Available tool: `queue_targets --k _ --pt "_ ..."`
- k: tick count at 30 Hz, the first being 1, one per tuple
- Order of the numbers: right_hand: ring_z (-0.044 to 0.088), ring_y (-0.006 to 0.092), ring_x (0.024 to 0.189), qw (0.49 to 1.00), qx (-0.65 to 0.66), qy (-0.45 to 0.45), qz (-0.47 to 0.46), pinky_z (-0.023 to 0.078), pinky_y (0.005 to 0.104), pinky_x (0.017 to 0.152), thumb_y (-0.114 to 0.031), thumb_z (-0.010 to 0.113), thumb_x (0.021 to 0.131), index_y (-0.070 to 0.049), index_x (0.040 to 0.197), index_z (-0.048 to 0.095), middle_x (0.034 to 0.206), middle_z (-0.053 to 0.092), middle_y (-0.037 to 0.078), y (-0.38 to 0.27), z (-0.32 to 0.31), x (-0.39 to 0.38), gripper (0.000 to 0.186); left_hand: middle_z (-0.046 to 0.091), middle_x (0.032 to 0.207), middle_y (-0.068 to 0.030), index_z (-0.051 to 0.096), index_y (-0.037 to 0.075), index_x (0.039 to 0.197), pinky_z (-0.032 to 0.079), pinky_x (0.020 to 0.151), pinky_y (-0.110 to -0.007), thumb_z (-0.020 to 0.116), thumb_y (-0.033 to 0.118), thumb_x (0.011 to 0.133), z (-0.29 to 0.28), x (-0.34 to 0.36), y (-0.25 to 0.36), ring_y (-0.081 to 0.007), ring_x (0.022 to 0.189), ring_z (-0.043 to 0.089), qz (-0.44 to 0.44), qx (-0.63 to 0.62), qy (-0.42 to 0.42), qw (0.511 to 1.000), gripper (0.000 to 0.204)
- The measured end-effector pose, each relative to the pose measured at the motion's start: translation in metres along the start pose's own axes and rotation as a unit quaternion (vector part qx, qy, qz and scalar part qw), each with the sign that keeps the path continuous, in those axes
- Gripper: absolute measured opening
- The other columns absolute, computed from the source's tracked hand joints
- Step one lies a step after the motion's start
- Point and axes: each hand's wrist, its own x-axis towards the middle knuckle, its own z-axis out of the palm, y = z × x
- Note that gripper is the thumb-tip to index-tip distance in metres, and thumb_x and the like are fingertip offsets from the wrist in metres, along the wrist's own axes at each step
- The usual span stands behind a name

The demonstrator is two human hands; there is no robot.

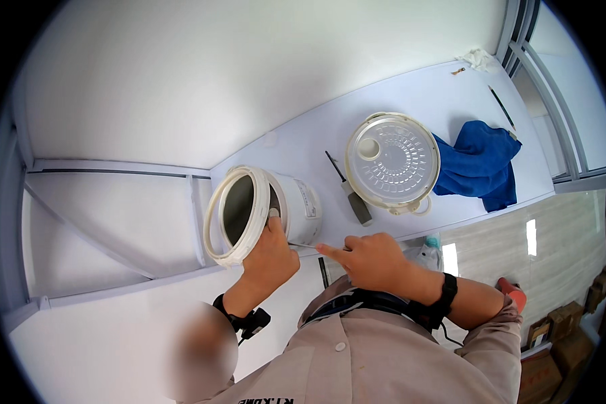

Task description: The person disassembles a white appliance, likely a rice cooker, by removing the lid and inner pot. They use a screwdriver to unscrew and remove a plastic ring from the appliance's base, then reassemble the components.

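A white cylindrical appliance body [296,205] lies tilted at the left of the table, with a white ring [215,240] round its open end and a dark interior. My left hand [271,254] grips its rim, thumb over the edge. My right hand [370,262] is closed on a thin metal tool [305,245] whose tip reaches the body's lower right side. A round pale lid [400,158] with a raised pattern lies to the right. Between body and lid rests a grey block-handled tool [357,206] with a thin black shaft.
A blue cloth [478,165] lies beside the lid on the white table [296,138]. Farther back are a dark pencil-like stick [501,106], a small metal item [458,71] and crumpled white tissue [480,58]. Metal framing [111,165] borders the left; cardboard boxes [562,323] stand low at right.
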Motion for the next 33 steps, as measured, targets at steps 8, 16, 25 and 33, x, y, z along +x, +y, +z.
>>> queue_targets --k 8,16,25,33 --pt "0.063 0.0225 0.052 0.997 -0.070 -0.041 0.008 0.044 0.0384 0.046 -0.020 0.074 0.086 -0.020 0.146 0.071 0.075 0.064 0.005 -0.026 -0.023 0.007 0.060 0.069 0.082 -0.0255 0.060 -0.006 0.111 0.056 0.080 -0.052 0.072 0.006 0.069 -0.005 0.002 -0.001 -0.0444 0.082 0.071 -0.040 -0.024 -0.019 0.999 0.046" --pt "0.066 0.0224 0.054 0.992 -0.022 -0.120 0.038 0.043 0.0367 0.044 -0.014 0.070 0.088 -0.012 0.140 0.074 0.066 0.067 0.004 -0.045 -0.055 0.031 0.052 0.074 0.092 -0.0271 0.059 -0.006 0.120 0.058 0.085 -0.052 0.074 0.005 0.076 -0.028 0.012 0.007 -0.0457 0.092 0.074 -0.095 -0.111 -0.110 0.983 0.048" --pt "0.072 0.0245 0.060 0.971 -0.067 -0.209 0.098 0.051 0.0386 0.047 -0.017 0.071 0.087 -0.008 0.138 0.073 0.071 0.072 0.008 -0.079 -0.060 0.043 0.051 0.074 0.090 -0.0294 0.060 -0.010 0.123 0.059 0.078 -0.049 0.079 0.006 0.076 -0.019 0.011 0.003 -0.0450 0.085 0.075 -0.033 -0.118 -0.073 0.990 0.053" --pt "0.071 0.0319 0.061 0.974 -0.045 -0.200 0.096 0.053 0.0425 0.052 -0.013 0.069 0.090 -0.010 0.143 0.071 0.071 0.071 0.012 -0.069 -0.068 0.043 0.052 0.073 0.087 -0.0196 0.062 -0.007 0.123 0.058 0.075 -0.041 0.081 0.008 0.074 -0.011 0.013 -0.014 -0.0334 0.080 0.074 -0.019 -0.216 -0.065 0.974 0.054"
